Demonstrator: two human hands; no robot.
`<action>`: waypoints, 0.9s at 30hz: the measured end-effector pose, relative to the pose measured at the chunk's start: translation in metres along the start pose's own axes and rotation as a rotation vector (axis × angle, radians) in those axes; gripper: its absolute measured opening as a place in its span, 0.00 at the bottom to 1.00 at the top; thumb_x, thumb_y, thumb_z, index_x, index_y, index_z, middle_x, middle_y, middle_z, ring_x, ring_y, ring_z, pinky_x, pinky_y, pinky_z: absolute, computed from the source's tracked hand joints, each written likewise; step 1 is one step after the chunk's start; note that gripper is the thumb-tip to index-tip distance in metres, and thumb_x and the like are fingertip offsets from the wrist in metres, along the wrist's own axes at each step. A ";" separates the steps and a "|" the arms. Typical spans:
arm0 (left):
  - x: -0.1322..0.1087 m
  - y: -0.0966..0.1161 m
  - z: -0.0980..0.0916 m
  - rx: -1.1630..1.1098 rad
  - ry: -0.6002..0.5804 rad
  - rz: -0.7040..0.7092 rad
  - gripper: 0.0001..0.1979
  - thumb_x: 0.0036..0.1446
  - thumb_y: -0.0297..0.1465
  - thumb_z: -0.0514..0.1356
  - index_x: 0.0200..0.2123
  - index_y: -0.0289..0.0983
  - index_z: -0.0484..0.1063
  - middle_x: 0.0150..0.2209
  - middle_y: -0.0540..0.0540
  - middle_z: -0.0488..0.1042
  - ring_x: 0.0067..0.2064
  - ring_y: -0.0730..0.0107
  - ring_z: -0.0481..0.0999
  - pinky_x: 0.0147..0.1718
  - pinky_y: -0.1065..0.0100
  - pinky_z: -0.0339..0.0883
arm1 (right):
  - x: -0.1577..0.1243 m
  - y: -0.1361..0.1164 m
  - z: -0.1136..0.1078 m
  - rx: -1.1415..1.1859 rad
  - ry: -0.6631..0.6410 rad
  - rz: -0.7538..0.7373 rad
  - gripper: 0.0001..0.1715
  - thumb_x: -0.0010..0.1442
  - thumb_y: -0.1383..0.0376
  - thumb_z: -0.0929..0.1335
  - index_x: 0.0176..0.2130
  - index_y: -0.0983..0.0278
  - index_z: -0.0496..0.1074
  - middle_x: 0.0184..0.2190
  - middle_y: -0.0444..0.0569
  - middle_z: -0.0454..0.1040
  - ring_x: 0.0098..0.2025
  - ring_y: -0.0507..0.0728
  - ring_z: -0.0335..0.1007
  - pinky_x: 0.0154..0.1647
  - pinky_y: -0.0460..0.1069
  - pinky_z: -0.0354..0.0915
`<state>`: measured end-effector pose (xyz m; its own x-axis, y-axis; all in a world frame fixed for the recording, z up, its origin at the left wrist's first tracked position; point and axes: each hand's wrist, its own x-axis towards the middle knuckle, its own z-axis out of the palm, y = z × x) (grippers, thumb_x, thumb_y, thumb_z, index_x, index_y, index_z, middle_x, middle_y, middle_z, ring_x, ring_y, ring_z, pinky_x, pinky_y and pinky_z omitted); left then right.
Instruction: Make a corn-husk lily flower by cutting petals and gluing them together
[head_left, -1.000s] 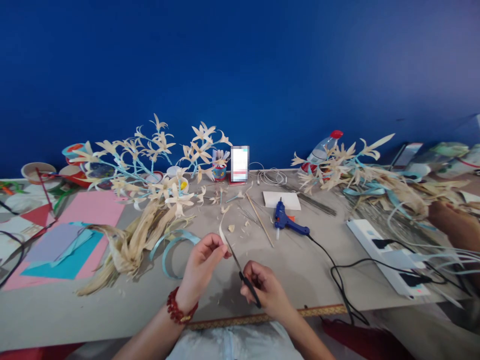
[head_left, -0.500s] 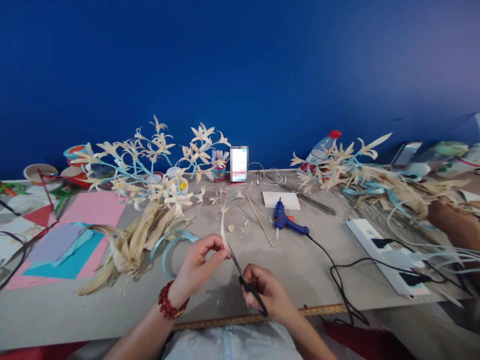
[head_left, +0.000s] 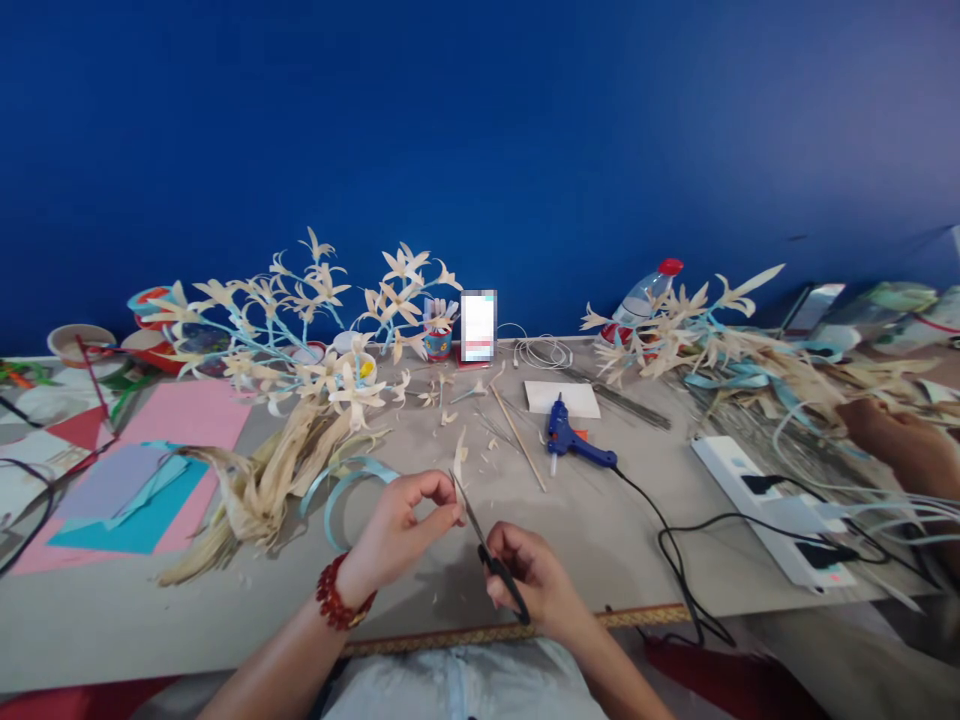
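Note:
My right hand [head_left: 529,580] is wrapped round the black handles of a pair of scissors [head_left: 480,528], whose blades point up and away to the left and look closed. Thumb and fingers of my left hand [head_left: 416,515], with a red bead bracelet [head_left: 341,592] at its wrist, are pinched beside the blades; whatever they hold is too small to make out. Just beyond the scissor tips is a short pale strip of husk [head_left: 460,452], apart from my fingers. Pale scraps and a thin wooden stick [head_left: 519,440] lie farther back.
A blue glue gun [head_left: 574,440] rests by a white card, its cord running to a power strip [head_left: 772,520]. Husk flowers [head_left: 300,300] and dried husks [head_left: 259,490] stand left. At right, another person's hand [head_left: 892,440] is near more husk. A phone [head_left: 478,328] stands at the back.
The long pale husk strip between my left fingers is cut; its upper piece has come away and sits beyond the blades. The other person's hand has shifted slightly left.

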<state>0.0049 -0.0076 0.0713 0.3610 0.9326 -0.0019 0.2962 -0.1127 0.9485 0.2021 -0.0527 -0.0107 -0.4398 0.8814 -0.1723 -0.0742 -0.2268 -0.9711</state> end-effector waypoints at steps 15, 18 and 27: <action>0.000 -0.007 -0.002 -0.079 -0.030 -0.027 0.08 0.57 0.31 0.57 0.26 0.36 0.68 0.27 0.48 0.76 0.31 0.69 0.73 0.33 0.71 0.63 | 0.000 -0.004 0.002 0.003 0.021 0.038 0.33 0.42 0.40 0.73 0.26 0.62 0.59 0.17 0.38 0.64 0.18 0.47 0.54 0.19 0.43 0.48; 0.001 -0.008 -0.002 -0.120 -0.048 -0.034 0.08 0.57 0.31 0.58 0.26 0.36 0.68 0.27 0.48 0.75 0.31 0.69 0.73 0.33 0.71 0.64 | 0.000 -0.006 0.001 0.003 0.019 0.038 0.32 0.43 0.41 0.73 0.26 0.62 0.60 0.17 0.38 0.64 0.18 0.47 0.54 0.19 0.43 0.49; -0.002 -0.015 -0.004 -0.209 -0.086 -0.028 0.09 0.57 0.33 0.58 0.27 0.35 0.68 0.27 0.47 0.74 0.32 0.68 0.73 0.34 0.69 0.64 | -0.001 -0.004 0.001 -0.035 0.012 0.035 0.32 0.44 0.40 0.73 0.26 0.62 0.60 0.17 0.38 0.64 0.18 0.47 0.54 0.19 0.43 0.50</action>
<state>-0.0039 -0.0060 0.0589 0.4317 0.9008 -0.0478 0.1204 -0.0050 0.9927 0.2019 -0.0534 -0.0067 -0.4308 0.8782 -0.2077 -0.0275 -0.2428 -0.9697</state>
